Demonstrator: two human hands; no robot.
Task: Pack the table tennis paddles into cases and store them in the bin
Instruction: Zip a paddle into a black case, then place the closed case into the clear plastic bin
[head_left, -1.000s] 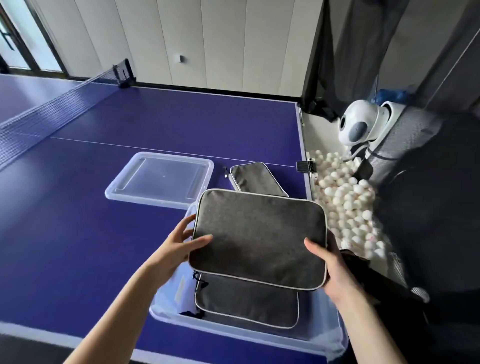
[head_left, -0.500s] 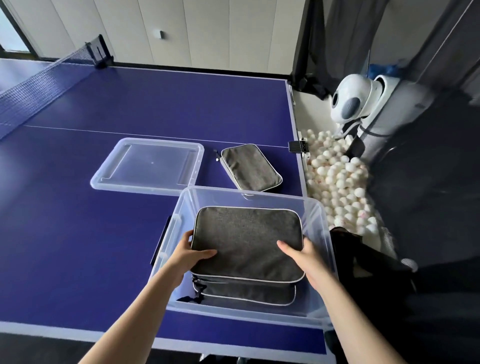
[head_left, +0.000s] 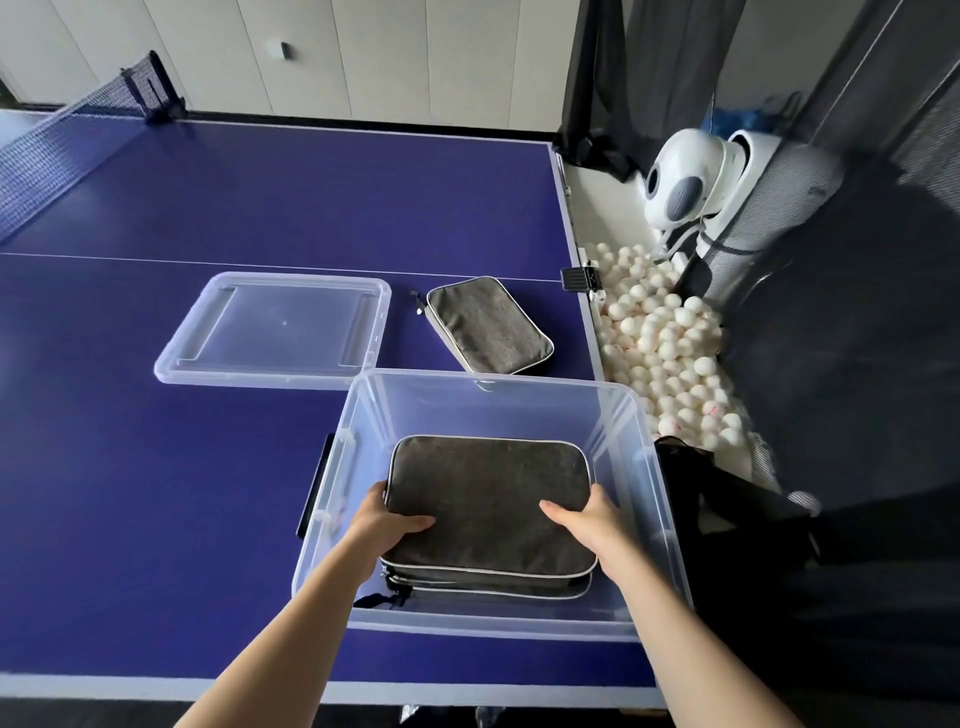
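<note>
- The left hand (head_left: 382, 525) grips the near left edge of the top case (head_left: 488, 499), thumb lying flat on its grey cloth, the other fingers (head_left: 375, 501) wrapped round the side.
- The right hand (head_left: 592, 525) grips the near right edge of that case in the same way, thumb on top and fingers curled under the rim.
- Between the two sets of fingers, the top case sits inside the clear bin (head_left: 519, 384), resting on a second case (head_left: 498, 584) whose white-piped edge shows just below it.
- The bin stands on the blue counter (head_left: 156, 493), close to its near edge.
- Beyond the fingers, past the bin's far wall, a third case (head_left: 488, 327) lies flat on the counter, zipped as far as can be seen.
- To the far left of the left-hand fingers, the bin's clear lid (head_left: 275, 327) lies on the counter, its corner just beside the bin.
- To the right of the right-hand fingers, off the counter's side, a heap of white balls (head_left: 670, 348) lies below a white ball machine (head_left: 680, 176).
- The net (head_left: 67, 135) crosses the counter at far left.
</note>
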